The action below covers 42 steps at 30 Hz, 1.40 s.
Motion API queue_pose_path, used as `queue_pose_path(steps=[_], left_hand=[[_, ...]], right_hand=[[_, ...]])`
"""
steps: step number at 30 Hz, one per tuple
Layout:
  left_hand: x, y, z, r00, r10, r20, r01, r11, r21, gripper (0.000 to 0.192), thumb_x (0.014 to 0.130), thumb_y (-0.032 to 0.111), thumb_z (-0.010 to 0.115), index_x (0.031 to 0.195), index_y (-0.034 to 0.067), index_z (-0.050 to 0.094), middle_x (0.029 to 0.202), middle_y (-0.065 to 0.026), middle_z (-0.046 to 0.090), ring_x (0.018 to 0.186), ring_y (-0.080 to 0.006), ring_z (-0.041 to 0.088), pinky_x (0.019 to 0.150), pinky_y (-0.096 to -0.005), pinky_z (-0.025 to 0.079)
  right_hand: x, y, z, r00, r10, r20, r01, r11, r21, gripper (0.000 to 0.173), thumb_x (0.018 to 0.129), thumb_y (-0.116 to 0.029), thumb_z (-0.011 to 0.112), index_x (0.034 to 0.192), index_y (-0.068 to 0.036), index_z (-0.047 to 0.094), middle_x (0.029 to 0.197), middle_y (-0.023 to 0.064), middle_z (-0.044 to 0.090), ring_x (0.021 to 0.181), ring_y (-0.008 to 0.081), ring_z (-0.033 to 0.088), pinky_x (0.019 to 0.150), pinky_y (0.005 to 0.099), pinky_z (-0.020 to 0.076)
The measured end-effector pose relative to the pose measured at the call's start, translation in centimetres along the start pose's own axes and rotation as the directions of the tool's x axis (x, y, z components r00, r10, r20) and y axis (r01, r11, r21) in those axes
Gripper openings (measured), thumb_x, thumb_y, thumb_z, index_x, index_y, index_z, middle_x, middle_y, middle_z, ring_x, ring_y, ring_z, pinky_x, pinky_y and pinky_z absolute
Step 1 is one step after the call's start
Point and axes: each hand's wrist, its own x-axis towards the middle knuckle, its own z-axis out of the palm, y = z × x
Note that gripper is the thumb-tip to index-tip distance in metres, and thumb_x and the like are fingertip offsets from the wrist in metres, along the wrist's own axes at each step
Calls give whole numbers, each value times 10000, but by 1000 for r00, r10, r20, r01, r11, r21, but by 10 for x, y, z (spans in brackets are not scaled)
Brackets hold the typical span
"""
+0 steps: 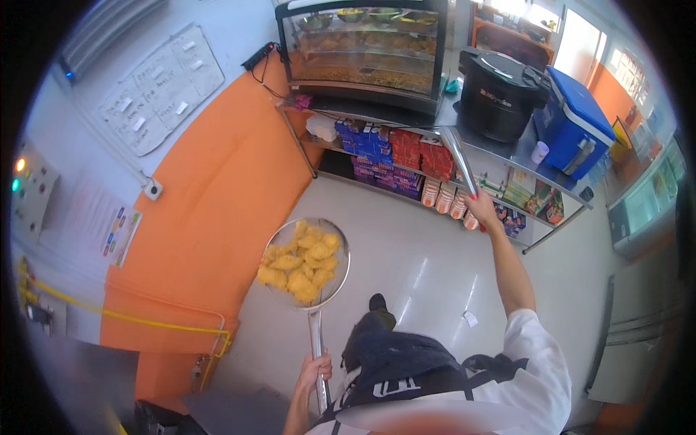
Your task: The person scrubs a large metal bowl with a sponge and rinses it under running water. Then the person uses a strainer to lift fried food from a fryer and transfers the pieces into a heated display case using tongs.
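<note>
My left hand is closed around the metal handle of a round wire skimmer. Golden fried, breaded pieces lie in its basket, held out over the floor beside the orange wall. My right hand is raised towards the steel counter and grips a long, shiny metal utensil, which looks like tongs. The utensil's far end reaches the counter's edge between a glass food display case and a black lidded cooker; its tip is hard to make out.
Packed boxes and stacked paper cups fill the shelves under the counter. A blue cooler and a small cup stand at its right part. A yellow pipe runs along the left wall. White paper lies on the floor.
</note>
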Motion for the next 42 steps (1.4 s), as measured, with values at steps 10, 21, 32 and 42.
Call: queue_pose_path(steps=[10,21,32,42], left_hand=[[196,254,153,971,-166,170,125,965,230,187,946,86,653,1010,121,481,635,55,409,453,-43,371,404,-234,333],[339,441,291,921,-346,179,264,892,366,220,932,65,672,1009,98,469,613,19,426,451,-88,409,414,-271,368],[393,552,306,895,-437,86,338,793,508,227,929,54,662,1015,91,455,608,12,424,457,-98,418,428,-290,393],[450,610,280,850,-471,236,260,764,591,229,905,6,607,1040,79,437,662,-9,460,469,-89,432,420,-276,407]], right_hand=[[402,-172,12,913,-406,-28,382,878,-290,672,896,-489,718,1200,82,535,1302,346,529,1262,472,500,1038,486,416],[663,-215,83,603,-760,-244,246,468,-849,151,906,-175,596,959,-35,619,1683,183,166,1482,582,163,1055,856,174],[684,-375,198,601,-797,-56,573,479,-665,305,887,-236,685,1084,-29,579,1621,207,314,1419,504,383,1044,721,390],[667,-322,31,640,-733,-231,413,581,-701,406,809,-23,672,1201,-40,568,1149,134,682,1024,318,665,873,443,542]])
